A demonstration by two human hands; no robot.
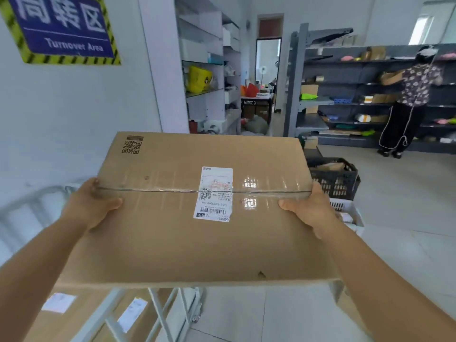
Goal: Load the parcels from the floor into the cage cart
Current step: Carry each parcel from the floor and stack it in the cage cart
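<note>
I hold a large flat brown cardboard parcel (172, 230) at chest height, taped across the middle, with a white shipping label on top. My left hand (91, 206) grips its left edge, thumb on top. My right hand (308, 208) grips its right edge, thumb on top. Below the parcel, at the lower left, the white cage cart (162, 314) shows its bars, and two labelled brown parcels (74, 314) lie inside it. The parcel hides most of the cart and the floor under it.
A black crate (338, 178) and a white crate (350, 213) stand on the floor to the right. Grey shelving (345, 99) lines the far right, where a person (409, 102) stands. White shelves (209, 70) and a doorway (266, 77) lie ahead.
</note>
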